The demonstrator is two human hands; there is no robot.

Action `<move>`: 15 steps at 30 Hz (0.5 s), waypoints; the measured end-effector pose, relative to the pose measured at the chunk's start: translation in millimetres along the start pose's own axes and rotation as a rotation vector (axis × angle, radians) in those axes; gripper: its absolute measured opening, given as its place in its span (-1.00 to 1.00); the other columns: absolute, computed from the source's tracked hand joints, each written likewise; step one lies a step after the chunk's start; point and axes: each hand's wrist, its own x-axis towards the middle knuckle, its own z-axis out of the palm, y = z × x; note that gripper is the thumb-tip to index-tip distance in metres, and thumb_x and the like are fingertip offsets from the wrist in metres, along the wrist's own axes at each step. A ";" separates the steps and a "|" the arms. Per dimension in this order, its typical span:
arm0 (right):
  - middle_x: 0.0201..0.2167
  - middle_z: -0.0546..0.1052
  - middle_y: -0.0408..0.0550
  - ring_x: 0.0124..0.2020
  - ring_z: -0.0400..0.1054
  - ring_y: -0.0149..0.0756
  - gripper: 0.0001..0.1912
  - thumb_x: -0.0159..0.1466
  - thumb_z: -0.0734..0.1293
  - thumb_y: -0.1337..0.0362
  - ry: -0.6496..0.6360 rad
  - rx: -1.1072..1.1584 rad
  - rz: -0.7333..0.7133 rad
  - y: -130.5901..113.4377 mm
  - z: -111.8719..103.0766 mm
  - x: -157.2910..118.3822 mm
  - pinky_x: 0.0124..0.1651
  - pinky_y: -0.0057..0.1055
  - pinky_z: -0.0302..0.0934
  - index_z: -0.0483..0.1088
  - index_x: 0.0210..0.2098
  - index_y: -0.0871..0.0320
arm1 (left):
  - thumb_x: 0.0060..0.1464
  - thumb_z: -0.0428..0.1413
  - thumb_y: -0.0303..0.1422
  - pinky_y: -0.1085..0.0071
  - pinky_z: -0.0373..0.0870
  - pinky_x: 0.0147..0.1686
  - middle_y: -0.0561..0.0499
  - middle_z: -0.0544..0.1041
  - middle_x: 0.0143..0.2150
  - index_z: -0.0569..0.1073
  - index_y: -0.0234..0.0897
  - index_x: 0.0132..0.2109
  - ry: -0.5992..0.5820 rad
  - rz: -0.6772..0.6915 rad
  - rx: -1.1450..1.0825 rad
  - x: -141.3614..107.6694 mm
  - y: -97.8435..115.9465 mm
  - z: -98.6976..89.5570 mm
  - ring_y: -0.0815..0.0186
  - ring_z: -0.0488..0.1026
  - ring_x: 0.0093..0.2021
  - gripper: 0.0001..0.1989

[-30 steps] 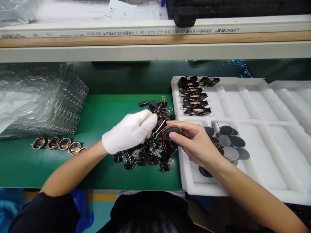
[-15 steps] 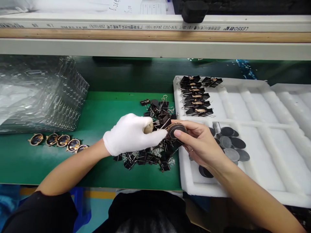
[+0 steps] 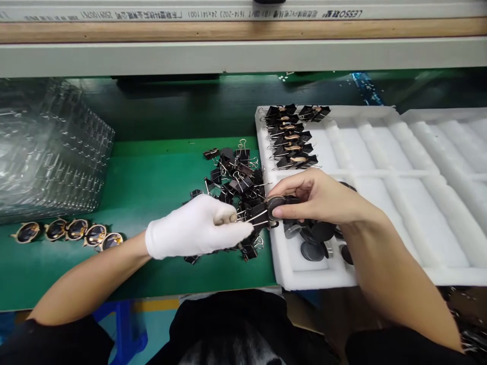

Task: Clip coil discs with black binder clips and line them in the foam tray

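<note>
My left hand (image 3: 198,228), in a white glove, pinches the wire handles of a black binder clip (image 3: 258,212) between thumb and fingers. The clip's body lies against the left edge of a round watch case with a black disc (image 3: 275,207) on its face. My bare right hand (image 3: 323,200) grips that watch case, thumb pressed on the disc. Another dark clip shows on the case's right side, partly hidden by the fingers. Whether the left clip's jaws have closed on the rim is hard to make out. Below both hands spreads a pile of binder clips (image 3: 234,177).
A white foam tray (image 3: 279,271) holds a column of clipped watch cases (image 3: 292,137) and loose round discs (image 3: 314,251). Several gold-rimmed watch cases (image 3: 77,229) lie at left, before stacked clear plastic trays (image 3: 49,152). A shelf edge (image 3: 228,56) crosses above.
The binder clip in my left hand has come to the watch case's left edge, its handles now pinched. My right hand has turned at the wrist. The camera view has shifted.
</note>
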 end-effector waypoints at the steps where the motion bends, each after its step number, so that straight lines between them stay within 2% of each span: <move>1: -0.39 0.67 -0.11 -0.45 0.53 -0.30 -0.83 0.14 0.58 0.16 -0.030 -0.011 -0.011 0.7 -0.6 0.3 -0.50 -0.43 0.38 0.69 -0.29 0.04 | 0.22 0.07 0.07 0.55 0.08 -0.67 0.16 0.29 -0.64 0.29 -0.25 -0.51 -0.012 -0.010 -0.004 0.3 0.1 1.9 0.51 0.20 -0.66 -0.47; 4: -0.37 0.68 -0.09 -0.41 0.56 -0.23 -0.79 0.11 0.60 0.15 -0.074 -0.053 -0.051 2.6 -1.3 1.0 -0.42 -0.36 0.43 0.70 -0.26 0.03 | 0.23 0.06 0.08 0.55 0.10 -0.69 0.17 0.30 -0.67 0.29 -0.25 -0.50 -0.046 -0.025 -0.014 0.8 0.8 5.0 0.49 0.25 -0.69 -0.46; 7: -0.40 0.67 -0.10 -0.45 0.54 -0.24 -0.78 0.10 0.60 0.14 -0.069 -0.090 -0.069 3.5 -1.1 1.1 -0.46 -0.35 0.39 0.71 -0.27 0.04 | 0.23 0.06 0.08 0.56 0.11 -0.68 0.18 0.26 -0.69 0.23 -0.24 -0.52 -0.062 -0.030 -0.011 0.7 1.8 5.8 0.49 0.26 -0.69 -0.46; 10: -0.42 0.67 -0.10 -0.45 0.53 -0.24 -0.79 0.12 0.59 0.13 -0.052 -0.116 -0.080 2.2 -0.2 0.0 -0.46 -0.34 0.37 0.71 -0.26 0.05 | 0.23 0.06 0.06 0.55 0.13 -0.67 0.18 0.30 -0.66 0.28 -0.24 -0.50 -0.042 -0.021 0.045 -0.3 3.9 4.4 0.48 0.28 -0.67 -0.49; 13: -0.36 0.68 -0.11 -0.39 0.56 -0.20 -0.81 0.14 0.59 0.13 0.027 -0.172 -0.163 -0.9 4.4 -3.5 -0.38 -0.28 0.43 0.70 -0.25 0.01 | 0.25 0.05 0.05 0.51 0.22 -0.60 0.14 0.43 -0.59 0.39 -0.24 -0.43 0.028 0.014 0.088 -3.3 7.8 1.0 0.44 0.34 -0.63 -0.52; 15: -0.29 0.69 -0.12 -0.29 0.59 -0.14 -0.85 0.20 0.56 0.15 0.143 -0.241 -0.316 -1.9 10.8 -7.0 -0.24 -0.19 0.50 0.69 -0.22 -0.06 | 0.31 -0.05 0.07 0.47 0.27 -0.56 0.05 0.52 -0.53 0.45 -0.25 -0.38 0.068 0.010 -0.019 -5.4 10.7 -1.4 0.39 0.42 -0.58 -0.47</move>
